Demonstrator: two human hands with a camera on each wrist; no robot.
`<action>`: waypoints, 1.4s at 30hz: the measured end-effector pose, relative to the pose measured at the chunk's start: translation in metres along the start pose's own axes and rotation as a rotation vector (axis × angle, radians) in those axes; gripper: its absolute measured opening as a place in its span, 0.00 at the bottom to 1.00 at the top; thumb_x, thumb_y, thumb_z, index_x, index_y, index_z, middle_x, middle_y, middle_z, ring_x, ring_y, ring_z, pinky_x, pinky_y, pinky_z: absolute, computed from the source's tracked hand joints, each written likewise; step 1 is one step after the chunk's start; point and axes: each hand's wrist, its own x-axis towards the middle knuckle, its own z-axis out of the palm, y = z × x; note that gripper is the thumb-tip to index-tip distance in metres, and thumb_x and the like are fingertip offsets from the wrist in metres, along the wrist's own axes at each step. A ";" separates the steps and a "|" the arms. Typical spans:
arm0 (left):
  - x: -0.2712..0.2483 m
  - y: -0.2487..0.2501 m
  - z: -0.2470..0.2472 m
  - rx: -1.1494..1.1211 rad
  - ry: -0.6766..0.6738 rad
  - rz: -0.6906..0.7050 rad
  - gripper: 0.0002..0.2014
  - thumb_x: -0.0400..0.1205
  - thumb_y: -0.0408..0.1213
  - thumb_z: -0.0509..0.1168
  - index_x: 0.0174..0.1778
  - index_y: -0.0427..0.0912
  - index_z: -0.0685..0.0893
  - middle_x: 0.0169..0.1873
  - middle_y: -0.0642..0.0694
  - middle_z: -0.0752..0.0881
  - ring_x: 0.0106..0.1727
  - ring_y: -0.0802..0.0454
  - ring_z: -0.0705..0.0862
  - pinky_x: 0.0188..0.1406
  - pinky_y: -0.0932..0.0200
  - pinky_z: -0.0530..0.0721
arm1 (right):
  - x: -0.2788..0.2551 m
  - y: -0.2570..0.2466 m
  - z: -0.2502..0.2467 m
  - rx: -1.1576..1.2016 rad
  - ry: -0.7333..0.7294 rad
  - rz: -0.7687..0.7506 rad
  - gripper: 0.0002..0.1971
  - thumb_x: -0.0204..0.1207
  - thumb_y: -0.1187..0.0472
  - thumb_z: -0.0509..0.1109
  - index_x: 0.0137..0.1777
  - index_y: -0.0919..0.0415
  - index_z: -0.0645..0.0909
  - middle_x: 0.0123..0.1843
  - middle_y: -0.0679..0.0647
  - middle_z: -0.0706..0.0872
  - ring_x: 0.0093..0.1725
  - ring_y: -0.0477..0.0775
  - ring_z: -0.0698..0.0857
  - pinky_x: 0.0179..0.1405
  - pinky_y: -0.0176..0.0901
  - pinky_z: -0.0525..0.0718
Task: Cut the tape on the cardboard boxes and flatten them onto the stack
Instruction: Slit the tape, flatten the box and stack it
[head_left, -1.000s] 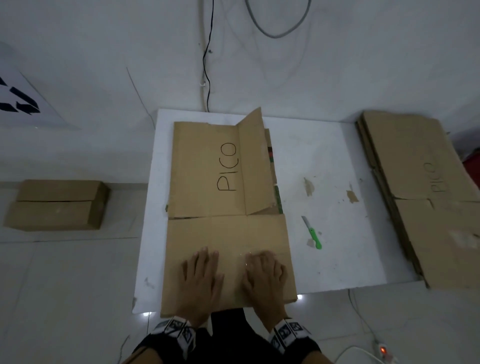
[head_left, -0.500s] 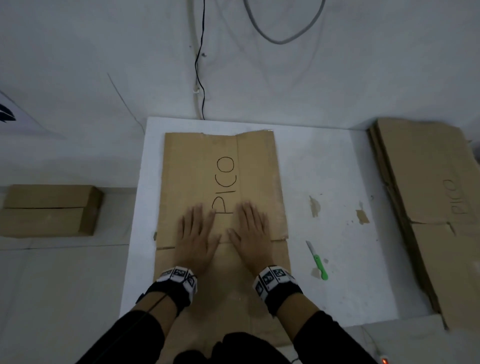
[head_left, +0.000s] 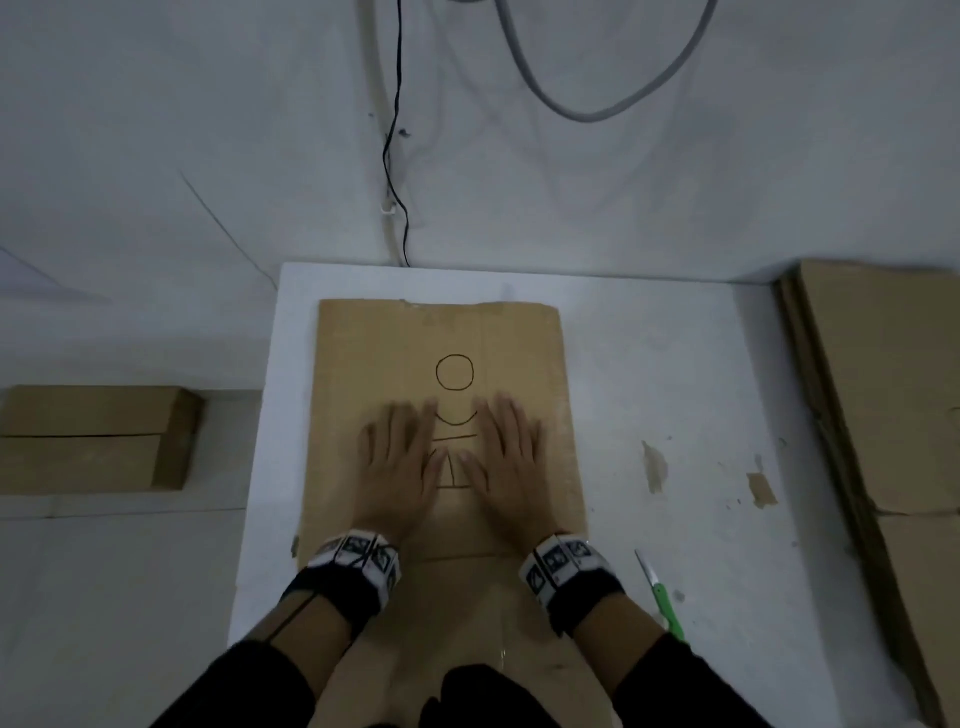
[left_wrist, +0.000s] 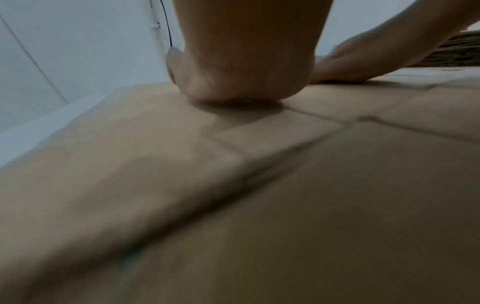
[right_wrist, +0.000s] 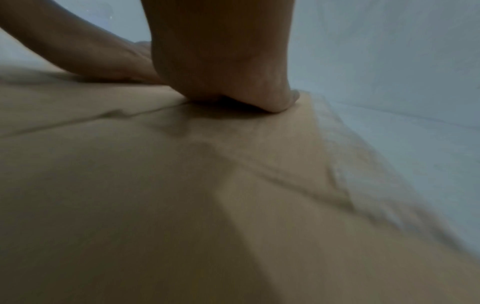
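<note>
pressing flat: one cardboard box (head_left: 447, 415), collapsed, lying lengthwise on the white table (head_left: 675, 364), hand-lettered on its upper face, the letters partly covered.
left hand (head_left: 397, 462): palm down on the box, fingers straight and spread, gripping nothing; the left wrist view shows the heel of the palm bearing on the board.
right hand (head_left: 506, 457): the same, just beside the left, lettering between them.
step in hand, as judged: flattening; this box's tape looks already cut, since the panels lie level.
stack (head_left: 883, 415): flattened boxes, off the table's right edge, well apart from the pressed box.
knife (head_left: 660, 592): green handle, on the table near the right wrist, untouched.
uncut boxes (head_left: 93, 441): two, still in box form, to the left of the table.
next move, as judged: take the flat box by its edges, carry it right and lay it square on the stack; then fetch an uncut box and the knife.
</note>
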 end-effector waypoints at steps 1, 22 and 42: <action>0.017 -0.003 0.001 -0.007 -0.034 -0.006 0.30 0.85 0.53 0.47 0.83 0.45 0.64 0.79 0.35 0.67 0.80 0.36 0.63 0.76 0.40 0.54 | 0.021 0.003 -0.003 -0.005 0.005 -0.012 0.35 0.85 0.35 0.41 0.87 0.54 0.54 0.88 0.57 0.52 0.87 0.56 0.47 0.83 0.70 0.51; 0.072 -0.038 -0.002 -0.027 -0.113 -0.052 0.33 0.85 0.57 0.39 0.85 0.46 0.54 0.85 0.41 0.50 0.85 0.39 0.48 0.81 0.32 0.47 | 0.086 0.029 -0.046 0.054 -0.156 0.054 0.33 0.86 0.40 0.52 0.87 0.42 0.46 0.89 0.53 0.42 0.87 0.54 0.40 0.84 0.65 0.40; -0.087 -0.015 -0.037 -0.271 -0.095 -0.597 0.36 0.83 0.58 0.57 0.85 0.50 0.53 0.83 0.36 0.50 0.81 0.34 0.52 0.77 0.33 0.52 | -0.095 0.031 -0.028 0.206 0.012 0.356 0.34 0.82 0.36 0.50 0.86 0.46 0.55 0.87 0.54 0.55 0.86 0.56 0.54 0.84 0.56 0.50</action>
